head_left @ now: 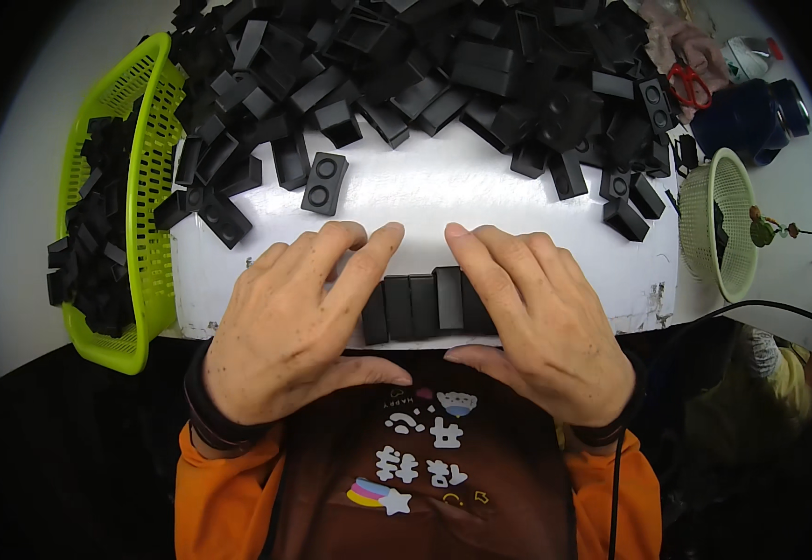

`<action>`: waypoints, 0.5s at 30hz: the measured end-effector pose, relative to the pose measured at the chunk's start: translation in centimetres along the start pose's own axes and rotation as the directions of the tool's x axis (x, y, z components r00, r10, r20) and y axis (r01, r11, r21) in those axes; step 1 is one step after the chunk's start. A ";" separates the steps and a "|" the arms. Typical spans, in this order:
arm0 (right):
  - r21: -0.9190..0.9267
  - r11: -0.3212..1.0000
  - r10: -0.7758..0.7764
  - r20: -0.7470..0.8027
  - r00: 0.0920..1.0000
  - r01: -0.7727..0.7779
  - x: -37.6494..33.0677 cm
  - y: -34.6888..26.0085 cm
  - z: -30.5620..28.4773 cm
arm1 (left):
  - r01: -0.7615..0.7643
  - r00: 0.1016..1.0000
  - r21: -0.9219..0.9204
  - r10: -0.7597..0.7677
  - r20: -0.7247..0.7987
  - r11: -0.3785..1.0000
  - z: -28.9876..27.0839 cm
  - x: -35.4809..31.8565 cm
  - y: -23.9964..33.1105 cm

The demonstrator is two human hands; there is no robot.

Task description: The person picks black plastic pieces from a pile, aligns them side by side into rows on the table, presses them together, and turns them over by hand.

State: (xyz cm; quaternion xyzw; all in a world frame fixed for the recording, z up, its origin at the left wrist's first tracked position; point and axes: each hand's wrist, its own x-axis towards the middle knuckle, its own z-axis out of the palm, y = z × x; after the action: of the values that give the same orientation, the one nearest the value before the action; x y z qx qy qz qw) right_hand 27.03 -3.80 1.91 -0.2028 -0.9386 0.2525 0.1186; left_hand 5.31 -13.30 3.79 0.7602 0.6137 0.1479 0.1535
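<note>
A short row of black rectangular plastic pieces [423, 308] stands side by side at the table's near edge. One piece in the row sits a little higher and looks greyer on top. My left hand [299, 322] is at the row's left end, fingers stretched forward and thumb out along the near side. At the right end, my right hand [541, 322] mirrors it, its fingers extended and thumb apart. Both palms partly hide the row's ends, so I cannot tell whether they touch it. Just beyond my left fingers lies a single black piece with two round rings [324, 184].
A large heap of black plastic pieces [481, 70] covers the far side of the white table [406, 187]. At left stands a green basket [145, 187] holding black parts. On the right are a pale basket [719, 224], a dark blue jar [747, 121] and red-handled scissors [689, 86].
</note>
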 end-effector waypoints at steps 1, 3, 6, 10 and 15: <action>0.069 0.996 0.049 -0.014 0.999 -0.047 -0.4 0.3 0.3 | 0.009 1.000 -0.104 -0.007 0.011 0.995 0.3 -0.3 -0.7; 0.043 0.999 0.021 -0.022 1.000 -0.020 -0.9 1.0 1.3 | -0.001 1.000 -0.157 -0.003 -0.025 0.988 1.6 -0.8 -0.8; 0.039 0.999 0.005 -0.063 0.998 -0.002 -1.4 1.2 2.2 | -0.023 0.994 -0.194 0.001 -0.111 0.981 3.6 -1.5 -0.7; 0.110 0.993 0.050 -0.105 0.993 -0.039 -1.6 1.4 2.2 | -0.041 0.989 -0.251 0.003 -0.150 0.967 4.0 -1.3 -0.9; 0.160 0.987 0.036 -0.170 0.985 -0.009 -2.3 -0.4 2.5 | -0.019 0.973 -0.270 -0.044 -0.228 0.963 4.5 -2.4 0.5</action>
State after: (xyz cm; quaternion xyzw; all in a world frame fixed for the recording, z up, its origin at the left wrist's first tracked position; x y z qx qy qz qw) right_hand 28.14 -6.20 -0.29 -0.2243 -0.8994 0.3095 0.2122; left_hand 7.15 -16.01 -0.22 0.7058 0.6063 0.3171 0.1838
